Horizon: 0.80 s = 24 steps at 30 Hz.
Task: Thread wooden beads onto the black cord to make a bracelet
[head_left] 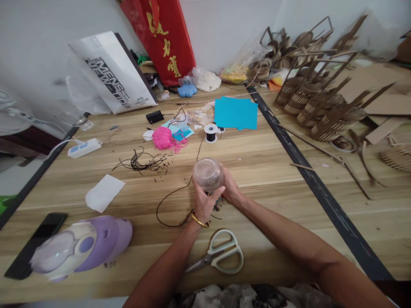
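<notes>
Both of my hands are wrapped round a clear plastic jar [208,173], held with its round base facing up. My left hand [204,204] grips the near left side, a gold bracelet on its wrist. My right hand [230,186] closes on the right side, its fingers partly hidden behind the jar. Small coloured beads [218,203] lie on the table just below the jar, partly covered by my left hand. A black cord [158,211] curves out to the left, with a few beads on it near my left wrist. Scissors [224,252] with pale handles lie between my forearms.
A spool of black cord [211,136], pink yarn [162,138], cut black cords [141,161] and blue sheets [236,113] lie farther back. A purple-and-white bottle [105,241] and a phone [38,244] are at left. Small woven baskets [330,117] stand at right.
</notes>
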Each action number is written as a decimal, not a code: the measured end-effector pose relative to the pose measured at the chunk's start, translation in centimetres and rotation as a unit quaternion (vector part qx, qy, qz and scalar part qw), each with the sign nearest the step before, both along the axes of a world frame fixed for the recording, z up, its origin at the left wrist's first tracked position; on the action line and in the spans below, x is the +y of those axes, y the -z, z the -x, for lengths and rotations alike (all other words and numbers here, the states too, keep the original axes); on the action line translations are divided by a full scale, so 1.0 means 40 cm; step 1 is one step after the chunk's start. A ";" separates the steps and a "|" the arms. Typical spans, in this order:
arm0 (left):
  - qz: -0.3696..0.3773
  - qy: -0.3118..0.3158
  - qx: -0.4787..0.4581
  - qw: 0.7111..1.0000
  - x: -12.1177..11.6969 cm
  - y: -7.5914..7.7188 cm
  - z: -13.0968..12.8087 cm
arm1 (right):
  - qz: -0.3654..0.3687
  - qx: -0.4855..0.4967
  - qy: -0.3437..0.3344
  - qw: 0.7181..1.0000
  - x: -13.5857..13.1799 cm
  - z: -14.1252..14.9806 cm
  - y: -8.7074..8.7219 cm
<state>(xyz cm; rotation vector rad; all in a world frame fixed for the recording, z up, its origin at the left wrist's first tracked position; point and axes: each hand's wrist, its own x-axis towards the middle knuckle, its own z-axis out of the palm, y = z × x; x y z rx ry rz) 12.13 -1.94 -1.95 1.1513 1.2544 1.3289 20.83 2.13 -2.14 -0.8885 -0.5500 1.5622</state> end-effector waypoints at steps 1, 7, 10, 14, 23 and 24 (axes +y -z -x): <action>-0.001 0.009 0.005 1.000 0.000 0.000 0.000 | 0.004 0.012 0.001 1.000 0.000 0.000 0.000; 0.009 0.045 0.010 0.999 -0.004 0.001 -0.002 | 0.022 0.063 0.023 0.997 0.001 -0.003 0.003; 0.011 0.054 -0.003 0.998 -0.003 0.002 -0.001 | 0.020 0.067 0.023 0.997 0.002 -0.005 -0.001; -0.020 0.055 -0.014 0.998 0.001 0.009 0.000 | 0.010 0.059 0.014 0.998 0.002 -0.001 -0.009; -0.039 0.032 0.036 0.998 0.001 0.011 0.003 | 0.016 -0.073 0.014 0.997 0.006 -0.016 0.058; -0.038 0.029 0.046 0.998 0.000 0.011 0.004 | 0.018 -0.088 0.015 0.996 0.005 -0.020 0.065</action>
